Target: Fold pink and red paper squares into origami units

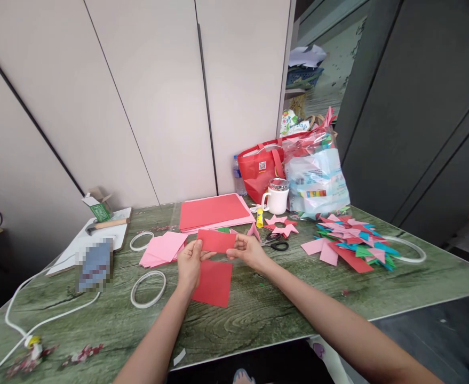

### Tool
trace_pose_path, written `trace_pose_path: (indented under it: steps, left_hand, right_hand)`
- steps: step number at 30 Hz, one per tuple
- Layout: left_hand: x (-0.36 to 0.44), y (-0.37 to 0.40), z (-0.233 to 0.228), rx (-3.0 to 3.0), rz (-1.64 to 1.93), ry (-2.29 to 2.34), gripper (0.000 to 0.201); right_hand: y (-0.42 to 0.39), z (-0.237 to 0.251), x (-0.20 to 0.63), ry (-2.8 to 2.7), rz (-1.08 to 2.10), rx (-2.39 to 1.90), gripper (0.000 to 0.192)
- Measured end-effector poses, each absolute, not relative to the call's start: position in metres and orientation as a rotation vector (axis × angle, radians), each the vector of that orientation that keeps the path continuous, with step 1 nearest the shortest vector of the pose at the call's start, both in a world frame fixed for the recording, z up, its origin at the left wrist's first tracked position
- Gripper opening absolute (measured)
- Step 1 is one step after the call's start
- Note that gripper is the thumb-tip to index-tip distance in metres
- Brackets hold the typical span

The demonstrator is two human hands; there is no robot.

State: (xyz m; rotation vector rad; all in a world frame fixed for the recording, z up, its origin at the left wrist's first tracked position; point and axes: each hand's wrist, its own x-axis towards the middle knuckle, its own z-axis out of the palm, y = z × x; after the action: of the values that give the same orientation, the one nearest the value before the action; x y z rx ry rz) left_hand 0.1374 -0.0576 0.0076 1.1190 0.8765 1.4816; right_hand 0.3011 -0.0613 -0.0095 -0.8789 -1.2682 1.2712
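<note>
Between my two hands is a red paper rectangle [217, 241], raised a little above the table. My left hand [190, 261] pinches its left end, thumb on top. At the right end, the fingers of my right hand [247, 250] are closed on the same paper. Below it a red paper square [214, 285] lies flat on the table, its upper part hidden behind the held piece. To the left is a stack of pink paper squares [162, 249]. Black-handled scissors [278, 246] lie just beyond my right hand, partly covered.
Red and pink sheets [214, 212] lie at the back. A white mug [278, 198], glue stick [260, 218], red bag [256, 170] and a pile of folded paper pieces [356, 240] stand right. Tape rings [148, 289], a hammer [108, 225] and a white cable [16, 304] are left.
</note>
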Motion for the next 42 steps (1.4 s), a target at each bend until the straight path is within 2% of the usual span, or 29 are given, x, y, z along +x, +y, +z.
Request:
trace_pose_path:
  steps: [10,14,17,19,22,26,29,36,42]
  left_hand:
    - [0.132,-0.055,0.009,1.08,1.512,0.936,0.031]
    - [0.13,-0.056,0.012,1.232,1.43,0.976,0.028]
    - [0.13,-0.058,0.014,1.292,1.38,0.966,0.028]
    - [0.131,-0.059,0.014,1.293,1.363,0.966,0.029]
    - [0.133,-0.061,0.015,1.25,1.38,0.957,0.039]
    - [0.137,-0.063,0.014,1.222,1.368,0.858,0.061]
    - [0.137,-0.064,0.013,1.304,1.301,0.787,0.053]
    - [0.134,-0.063,0.011,1.376,1.225,0.805,0.041]
    - [0.132,-0.062,0.012,1.23,1.29,0.806,0.038]
  right_hand:
    - [-0.065,-0.001,0.299,-1.26,1.383,-0.871,0.047]
    - [-0.072,0.009,0.301,-1.198,1.646,-0.703,0.049]
    - [-0.076,0.012,0.299,-1.188,1.88,-0.6,0.06]
    - [-0.077,0.011,0.297,-1.208,1.928,-0.601,0.059]
    - [-0.077,0.005,0.293,-1.244,1.823,-0.653,0.046]
    - [-0.076,-0.002,0.286,-1.35,1.468,-0.72,0.045]
    - [-0.075,-0.005,0.283,-1.481,1.252,-0.712,0.046]
    - [-0.074,-0.007,0.286,-1.575,1.067,-0.839,0.045]
    - [-0.069,-0.006,0.291,-1.326,1.193,-0.797,0.044]
